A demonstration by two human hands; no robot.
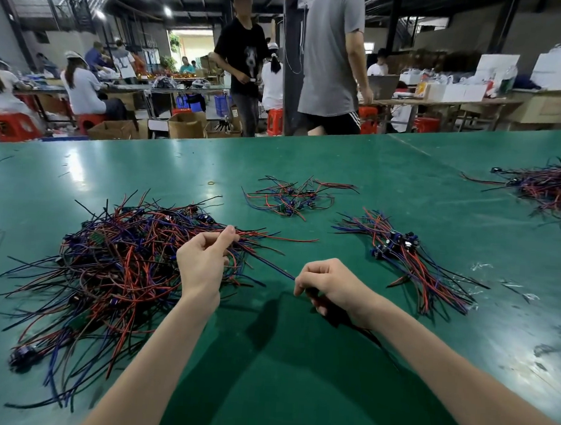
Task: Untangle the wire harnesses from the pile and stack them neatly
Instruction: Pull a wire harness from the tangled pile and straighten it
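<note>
Wire harness (269, 263) stretched taut between hands: left hand (204, 260) pinching wires above tangled pile (111, 267), right hand (330, 289) curled round dark end; sorted stack (410, 263) rightward on table (295, 384).

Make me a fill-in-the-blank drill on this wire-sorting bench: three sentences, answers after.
1. The table has a ___ surface.
2. The big tangled pile lies on the person's ___ side.
3. The left hand and the right hand hold one stretched ___ between them.
Missing words: green; left; wire.
</note>
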